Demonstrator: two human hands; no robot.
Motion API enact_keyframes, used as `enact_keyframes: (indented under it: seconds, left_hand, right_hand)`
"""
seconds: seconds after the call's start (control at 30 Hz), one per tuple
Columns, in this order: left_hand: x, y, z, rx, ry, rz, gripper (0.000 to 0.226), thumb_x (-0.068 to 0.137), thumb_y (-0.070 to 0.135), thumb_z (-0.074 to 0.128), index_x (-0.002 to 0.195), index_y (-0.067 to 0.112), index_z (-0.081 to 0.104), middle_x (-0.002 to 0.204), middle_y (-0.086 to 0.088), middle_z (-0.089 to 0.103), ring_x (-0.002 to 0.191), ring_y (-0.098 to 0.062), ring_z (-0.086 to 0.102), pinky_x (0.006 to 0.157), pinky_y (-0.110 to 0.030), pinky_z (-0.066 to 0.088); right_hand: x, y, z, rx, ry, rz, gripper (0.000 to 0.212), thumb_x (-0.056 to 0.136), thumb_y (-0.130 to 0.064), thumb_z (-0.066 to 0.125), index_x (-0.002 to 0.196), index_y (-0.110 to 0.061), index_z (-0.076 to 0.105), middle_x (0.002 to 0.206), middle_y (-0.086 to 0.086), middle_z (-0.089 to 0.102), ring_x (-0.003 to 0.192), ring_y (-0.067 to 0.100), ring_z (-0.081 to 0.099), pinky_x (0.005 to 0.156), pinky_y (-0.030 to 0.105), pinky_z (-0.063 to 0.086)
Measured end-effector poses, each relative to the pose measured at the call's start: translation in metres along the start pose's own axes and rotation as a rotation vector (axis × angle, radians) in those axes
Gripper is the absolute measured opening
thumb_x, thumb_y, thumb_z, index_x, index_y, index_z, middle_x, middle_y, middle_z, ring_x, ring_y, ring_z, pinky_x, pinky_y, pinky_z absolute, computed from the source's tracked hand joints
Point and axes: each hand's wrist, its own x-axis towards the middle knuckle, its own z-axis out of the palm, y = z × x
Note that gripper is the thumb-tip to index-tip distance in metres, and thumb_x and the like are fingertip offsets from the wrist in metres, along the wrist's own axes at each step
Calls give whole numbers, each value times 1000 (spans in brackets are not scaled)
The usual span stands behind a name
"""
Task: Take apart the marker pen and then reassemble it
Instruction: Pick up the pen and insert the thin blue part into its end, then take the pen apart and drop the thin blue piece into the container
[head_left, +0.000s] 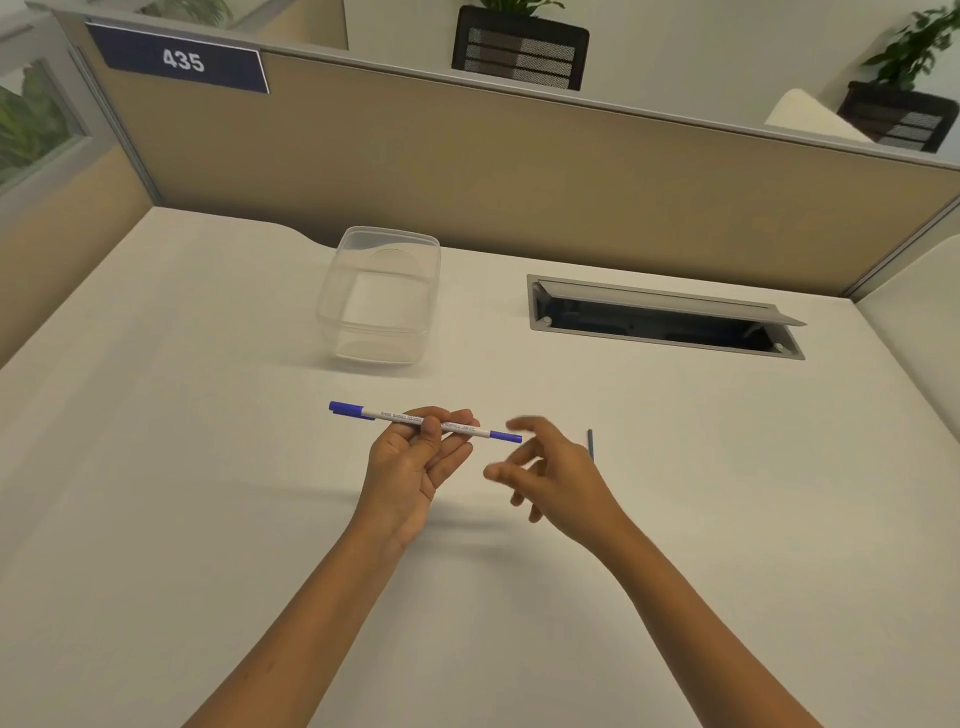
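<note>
Desk (208, 467) bare around hands; left hand (415, 467) pinches marker pen (415, 420); right hand (550, 467) loose, empty.

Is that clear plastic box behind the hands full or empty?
Empty. The clear plastic box stands open-topped on the desk, and only its own bare bottom shows through its walls.

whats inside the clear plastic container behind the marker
Nothing shows inside the clear container; its base and the desk show through the walls. No lid covers it, so little is hidden.
</note>
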Motion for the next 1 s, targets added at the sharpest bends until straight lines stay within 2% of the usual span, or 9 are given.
enact_keyframes:
  seconds: [0.07, 0.13, 0.33, 0.43, 0.53, 0.63, 0.8, 0.93, 1.0]
  left_hand:
    - [2, -2, -3, 21, 4, -4, 16, 94, 12, 47, 90, 8, 63, 89, -5, 78, 92, -23, 72, 67, -26, 58]
    - [2, -5, -6, 34, -1, -4, 15, 94, 12, 47, 91, 8, 62, 89, -5, 78, 91, -22, 72, 68, -25, 58]
    - [11, -11, -31, 62, 50, -19, 16, 94, 14, 47, 94, 9, 63, 92, -4, 78, 94, -22, 71, 69, -26, 58]
    - [15, -17, -40, 202, 68, -25, 13, 93, 17, 52, 94, 13, 64, 92, -2, 77, 97, -21, 70, 70, -26, 57]
    - [23, -21, -35, 487, 93, 45, 9, 89, 21, 60, 86, 19, 67, 79, 6, 77, 85, -17, 72, 73, -26, 57]
    - [33, -20, -25, 837, 60, 233, 10, 85, 21, 64, 77, 26, 68, 74, 15, 74, 73, -7, 71, 73, -21, 53]
    - [43, -17, -15, 1147, -70, 571, 11, 85, 19, 65, 94, 14, 69, 96, 11, 69, 86, -4, 65, 79, -20, 52]
    - [52, -24, -19, 1371, -137, 367, 18, 89, 18, 58, 103, 11, 68, 106, -5, 73, 95, -22, 66, 83, -31, 51]
    - [52, -27, -22, 1364, -117, 312, 18, 90, 16, 57, 103, 10, 68, 106, -7, 73, 95, -24, 66, 84, -32, 50]
  right_hand:
    - [1, 1, 4, -17, 30, -123, 33, 82, -20, 69, 108, -35, 54, 86, -4, 64, 61, 11, 64, 45, 21, 51]
    - [4, 4, 5, -20, 73, -193, 28, 87, -10, 61, 93, -37, 60, 81, -6, 64, 60, 9, 63, 46, 21, 52]
    - [25, 35, 7, -39, 132, -57, 24, 96, -21, 47, 79, -22, 64, 60, -7, 62, 51, 9, 55, 49, 25, 46]
    - [41, 56, 14, -183, 271, -78, 12, 92, -8, 55, 94, -11, 67, 83, 2, 69, 74, 17, 63, 71, 31, 52]
    - [52, 76, 26, -342, 381, -81, 19, 91, -2, 54, 106, -5, 66, 105, 10, 70, 95, 26, 62, 86, 25, 41]
    - [58, 90, 37, -455, 470, -137, 17, 88, 4, 55, 98, -3, 67, 98, 14, 68, 90, 33, 58, 80, 32, 41]
    - [61, 99, 42, -535, 495, -168, 14, 86, 5, 58, 93, -1, 67, 98, 15, 64, 89, 33, 54, 76, 28, 37]
    - [62, 99, 41, -555, 490, -177, 13, 86, 5, 58, 92, -1, 66, 98, 15, 64, 87, 33, 53, 73, 29, 38]
    - [61, 99, 42, -555, 485, -179, 13, 85, 6, 58, 92, -1, 66, 98, 16, 64, 86, 34, 53, 72, 31, 41]
